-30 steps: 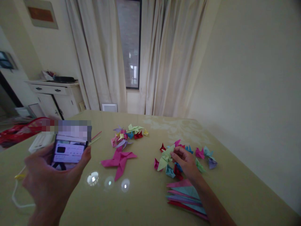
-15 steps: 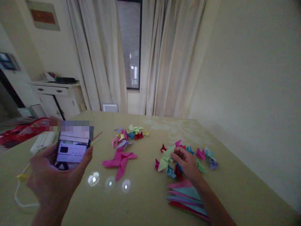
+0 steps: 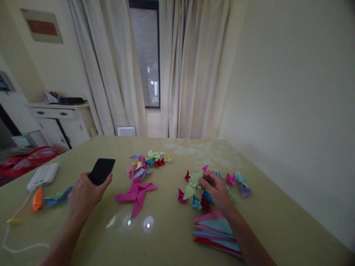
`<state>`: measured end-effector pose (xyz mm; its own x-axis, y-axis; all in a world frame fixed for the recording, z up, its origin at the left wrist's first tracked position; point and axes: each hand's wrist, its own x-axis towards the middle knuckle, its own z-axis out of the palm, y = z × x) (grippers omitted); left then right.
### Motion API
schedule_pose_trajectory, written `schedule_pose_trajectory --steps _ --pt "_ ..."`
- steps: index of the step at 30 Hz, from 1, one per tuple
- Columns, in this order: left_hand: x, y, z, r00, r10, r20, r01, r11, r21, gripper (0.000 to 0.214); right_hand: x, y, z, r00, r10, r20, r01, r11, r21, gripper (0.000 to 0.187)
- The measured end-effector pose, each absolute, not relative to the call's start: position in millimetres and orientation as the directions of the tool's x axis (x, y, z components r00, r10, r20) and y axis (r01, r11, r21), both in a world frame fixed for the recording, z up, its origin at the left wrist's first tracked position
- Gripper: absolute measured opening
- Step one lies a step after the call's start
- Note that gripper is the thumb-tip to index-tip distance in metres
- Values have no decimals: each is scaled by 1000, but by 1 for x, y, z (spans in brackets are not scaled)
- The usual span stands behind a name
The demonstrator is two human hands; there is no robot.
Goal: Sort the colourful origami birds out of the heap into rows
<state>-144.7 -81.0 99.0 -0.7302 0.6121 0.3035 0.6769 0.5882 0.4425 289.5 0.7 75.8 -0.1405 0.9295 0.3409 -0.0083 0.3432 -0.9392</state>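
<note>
My left hand (image 3: 88, 194) is wrapped round a smartphone (image 3: 102, 171) whose screen is dark, held above the left of the table. Between the thumb and fingers of my right hand (image 3: 217, 188) is a pale green origami flower (image 3: 193, 184) with pointed petals. Small folded paper pieces (image 3: 196, 203) in red, blue and pink lie around and under it; my fingers hide some of them. Below my right forearm rests a stack of folded paper (image 3: 213, 231) in pink, teal and red. A large pink paper pinwheel (image 3: 137, 194) lies between my hands.
Behind the pinwheel sits a heap of coloured origami (image 3: 141, 164). At the left are a white power strip (image 3: 43, 175) with its cord, an orange folded piece (image 3: 37, 199) and blue-green strips (image 3: 58, 197). A red bag (image 3: 41, 155) is beyond the table's left edge.
The phone's lit screen has gone dark. My left hand has moved right and tilted the phone, uncovering the orange piece and strips. My right hand keeps its grip on the flower.
</note>
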Motion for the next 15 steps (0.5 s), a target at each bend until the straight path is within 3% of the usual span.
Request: schedule_pose_trajectory --steps 6,12,15 --pt "-165 -77 71 -706 690 159 699 644 310 88 301 4 84 156 870 467 36 468 -883 37" --pt "-191 -78 49 -712 668 214 702 688 187 80 319 5 98 347 802 486 4 517 -856 33" --pt "-206 -74 36 -699 694 174 715 686 134 84 338 3 109 392 779 490 -5 534 -845 34"
